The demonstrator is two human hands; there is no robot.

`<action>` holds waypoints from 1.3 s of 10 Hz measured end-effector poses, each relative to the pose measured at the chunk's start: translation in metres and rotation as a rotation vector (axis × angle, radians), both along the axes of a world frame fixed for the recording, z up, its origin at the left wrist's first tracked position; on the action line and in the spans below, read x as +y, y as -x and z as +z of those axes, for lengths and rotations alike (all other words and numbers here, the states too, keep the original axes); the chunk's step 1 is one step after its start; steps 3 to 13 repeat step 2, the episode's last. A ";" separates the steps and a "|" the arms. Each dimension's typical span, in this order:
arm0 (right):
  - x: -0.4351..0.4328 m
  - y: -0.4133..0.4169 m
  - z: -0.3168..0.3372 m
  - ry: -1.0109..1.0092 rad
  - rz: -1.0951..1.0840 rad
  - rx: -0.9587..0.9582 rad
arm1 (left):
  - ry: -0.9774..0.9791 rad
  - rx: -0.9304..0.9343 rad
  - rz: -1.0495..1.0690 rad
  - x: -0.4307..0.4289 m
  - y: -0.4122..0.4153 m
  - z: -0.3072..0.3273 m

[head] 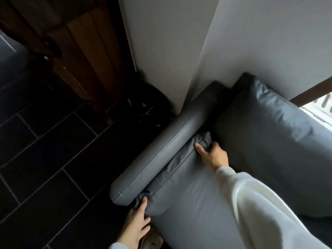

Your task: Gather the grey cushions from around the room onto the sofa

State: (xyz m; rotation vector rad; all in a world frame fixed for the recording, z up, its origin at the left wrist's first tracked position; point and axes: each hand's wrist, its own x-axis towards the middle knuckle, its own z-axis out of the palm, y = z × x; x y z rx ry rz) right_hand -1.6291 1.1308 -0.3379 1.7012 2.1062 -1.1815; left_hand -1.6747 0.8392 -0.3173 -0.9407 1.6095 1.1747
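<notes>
Cushion (183,180) right of armrest (161,151)

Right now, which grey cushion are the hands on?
The seat cushion beside the armrest: the left hand and right hand hold its corners. The back cushion stands untouched.

Dim room, daylight from the right

Light enters at the window (321,108) (blown out white), giving sheen to the back cushion (269,126) and pale sleeve (260,203); the tiled floor (45,159) sinks into near-black shadow, edges bowed, detail soft.

Grey sofa (154,157) with seat cushion (188,191) and, seemingly upright, back cushion (265,133).
</notes>
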 end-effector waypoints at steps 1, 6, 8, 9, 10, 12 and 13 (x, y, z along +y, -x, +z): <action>-0.017 -0.018 0.037 0.133 0.032 -0.072 | 0.071 0.042 -0.145 0.004 0.000 0.009; -0.040 -0.051 0.078 0.094 0.172 -0.141 | 0.087 0.096 -0.380 0.047 0.017 0.077; -0.040 -0.051 0.078 0.094 0.172 -0.141 | 0.087 0.096 -0.380 0.047 0.017 0.077; -0.040 -0.051 0.078 0.094 0.172 -0.141 | 0.087 0.096 -0.380 0.047 0.017 0.077; -0.040 -0.051 0.078 0.094 0.172 -0.141 | 0.087 0.096 -0.380 0.047 0.017 0.077; -0.040 -0.051 0.078 0.094 0.172 -0.141 | 0.087 0.096 -0.380 0.047 0.017 0.077; -0.040 -0.051 0.078 0.094 0.172 -0.141 | 0.087 0.096 -0.380 0.047 0.017 0.077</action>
